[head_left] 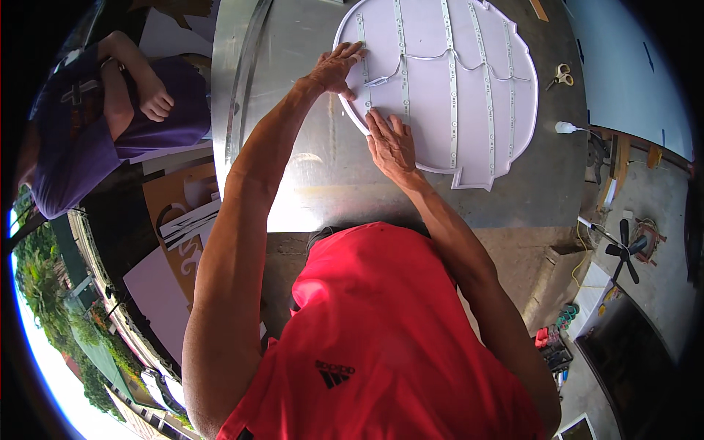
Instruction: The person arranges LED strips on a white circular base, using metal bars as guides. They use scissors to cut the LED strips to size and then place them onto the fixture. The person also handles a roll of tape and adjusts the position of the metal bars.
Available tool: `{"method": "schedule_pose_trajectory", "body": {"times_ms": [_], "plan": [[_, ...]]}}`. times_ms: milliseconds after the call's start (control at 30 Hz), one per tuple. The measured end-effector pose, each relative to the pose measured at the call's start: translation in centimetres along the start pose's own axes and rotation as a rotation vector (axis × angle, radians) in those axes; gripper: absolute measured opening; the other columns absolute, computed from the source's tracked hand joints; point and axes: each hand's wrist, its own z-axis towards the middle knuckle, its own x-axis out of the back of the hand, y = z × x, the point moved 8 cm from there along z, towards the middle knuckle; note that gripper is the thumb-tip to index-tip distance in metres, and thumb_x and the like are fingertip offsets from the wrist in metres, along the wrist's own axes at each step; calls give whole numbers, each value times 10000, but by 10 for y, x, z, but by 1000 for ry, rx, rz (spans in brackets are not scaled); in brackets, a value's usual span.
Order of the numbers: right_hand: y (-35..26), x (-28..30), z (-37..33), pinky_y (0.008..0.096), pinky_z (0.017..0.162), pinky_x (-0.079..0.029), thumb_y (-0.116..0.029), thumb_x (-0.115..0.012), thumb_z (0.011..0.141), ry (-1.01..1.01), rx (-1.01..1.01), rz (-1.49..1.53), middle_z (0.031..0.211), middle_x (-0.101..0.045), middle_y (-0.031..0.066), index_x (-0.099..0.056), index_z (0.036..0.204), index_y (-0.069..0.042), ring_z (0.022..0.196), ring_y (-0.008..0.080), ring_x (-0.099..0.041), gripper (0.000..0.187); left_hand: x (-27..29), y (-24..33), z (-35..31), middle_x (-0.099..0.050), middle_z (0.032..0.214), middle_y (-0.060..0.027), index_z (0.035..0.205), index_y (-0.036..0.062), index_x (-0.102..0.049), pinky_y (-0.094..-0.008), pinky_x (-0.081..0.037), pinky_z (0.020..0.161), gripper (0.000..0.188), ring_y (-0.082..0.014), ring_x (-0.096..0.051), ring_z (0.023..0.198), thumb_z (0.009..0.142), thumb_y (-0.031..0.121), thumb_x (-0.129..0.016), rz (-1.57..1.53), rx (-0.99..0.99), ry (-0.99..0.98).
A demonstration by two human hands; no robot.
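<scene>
A large white rounded panel (429,110) with a raised rim lies on the metal table. Several LED strips (449,88) run lengthwise across it, and a thin white wire (429,57) winds over them. My left hand (337,71) rests on the panel's left rim, fingers spread, their tips by the upper part of the leftmost LED strip (366,70). Closer to me, my right hand (394,147) lies flat with fingers stretched out, its fingertips at the near end of that same strip. Whether the fingertips press on the strip is hard to make out.
Right of the panel, scissors (562,77) and a white bulb-shaped piece (565,127) lie on the metal table (308,176). A person in purple (165,103) is at the left with folded arms. A black-bladed fan (624,250) stands at the right, beyond the table edge.
</scene>
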Motion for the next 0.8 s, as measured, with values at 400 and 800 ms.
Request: {"method": "schedule_pose_trajectory", "body": {"times_ms": [400,800], "plan": [[0,-1,-6,467,874,-449,-212,-680,867,-24,-18,1,1468,-476,35,-536,1370,-56,1160,302,-498,546,5,7,-2,-252,1629,-21,1522,209,-377,-568,-334,1125,1192,-285,-212,1499,479,253,-951,-3,24,-37],[2,-4,-4,477,892,-449,-212,-664,885,-18,15,-11,1480,-459,30,-522,1383,-61,1170,313,-495,539,10,4,0,-247,1631,-37,1508,153,-406,-536,-345,1116,1188,-292,-228,1492,459,251,-953,12,1,-3]]}}
